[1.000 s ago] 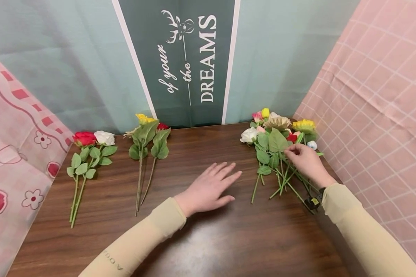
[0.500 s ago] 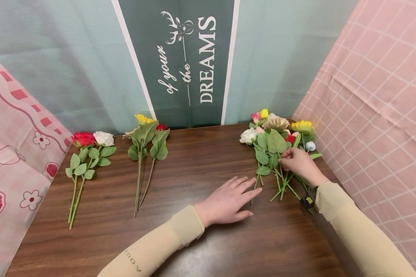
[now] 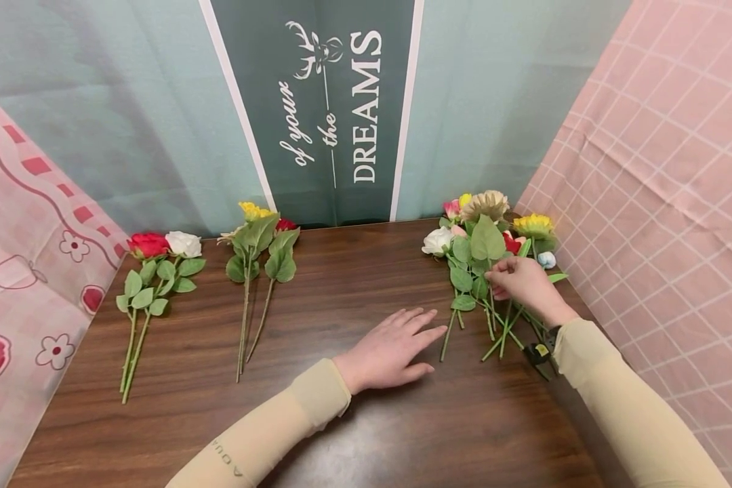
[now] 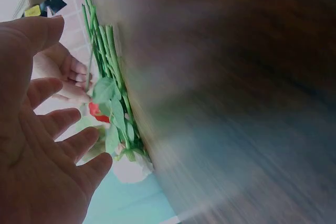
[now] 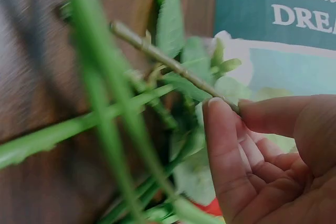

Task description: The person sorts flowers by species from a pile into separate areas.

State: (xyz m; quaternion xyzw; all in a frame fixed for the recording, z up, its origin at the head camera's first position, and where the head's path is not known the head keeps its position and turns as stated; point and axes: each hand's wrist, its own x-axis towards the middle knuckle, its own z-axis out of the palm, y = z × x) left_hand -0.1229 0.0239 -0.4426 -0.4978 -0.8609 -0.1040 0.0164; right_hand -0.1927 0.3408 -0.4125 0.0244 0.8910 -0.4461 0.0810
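Note:
A pile of artificial flowers lies at the table's back right corner. My right hand pinches a thin brownish stem between thumb and fingers; that stem carries a tan flower lifted above the pile, with a big green leaf below it. My left hand lies flat with its fingers spread on the wooden table, just left of the pile's stem ends. In the left wrist view the left hand is spread beside the green stems.
A red and a white rose lie together at the table's left. A yellow and a red flower lie as a pair left of centre. Cloth backdrops wall in the table on three sides, with a green DREAMS banner behind.
My right hand has raised the tan flower out of the pile by its stem. My left hand slid right toward the pile, then drew back slightly.

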